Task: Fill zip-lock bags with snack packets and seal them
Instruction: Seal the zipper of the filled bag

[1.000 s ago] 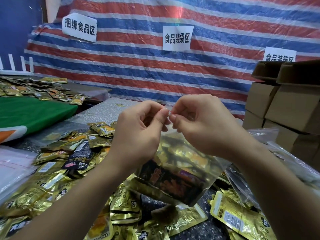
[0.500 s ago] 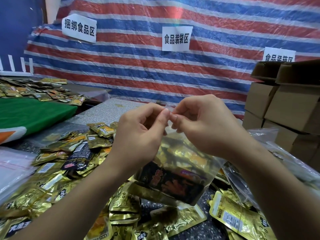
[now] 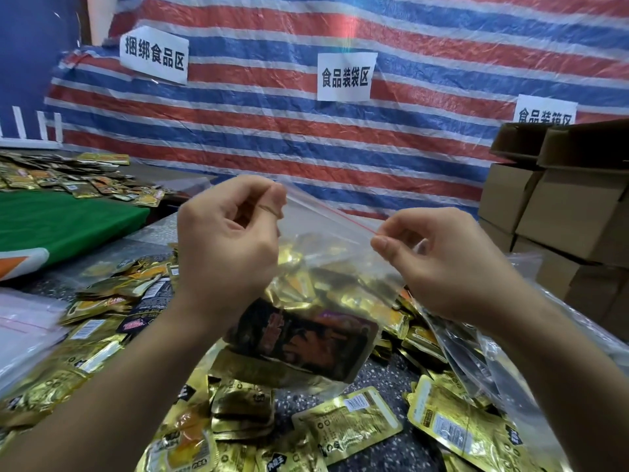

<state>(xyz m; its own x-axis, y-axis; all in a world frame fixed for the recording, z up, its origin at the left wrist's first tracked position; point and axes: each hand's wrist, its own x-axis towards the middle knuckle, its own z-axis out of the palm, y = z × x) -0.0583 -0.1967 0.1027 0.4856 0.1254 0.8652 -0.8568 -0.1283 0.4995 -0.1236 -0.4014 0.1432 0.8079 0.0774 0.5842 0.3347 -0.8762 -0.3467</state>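
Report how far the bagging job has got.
Done: the zip-lock bag already holds snack packets. In hand: the left hand and right hand pinch opposite ends of its red zip line; whether it is fully sealed is unclear. Left: many loose packets and empty bags.

both hands raised, apart; left hand (image 3: 226, 247) pinching, right hand (image 3: 442, 264) pinching.

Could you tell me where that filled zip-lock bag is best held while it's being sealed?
Along its top strip, from above, one pinch at each end. The zip-lock bag hangs with the snack packets' weight low, so the red zip line pulls taut between the left hand and right hand, which likely helps pressing it closed.
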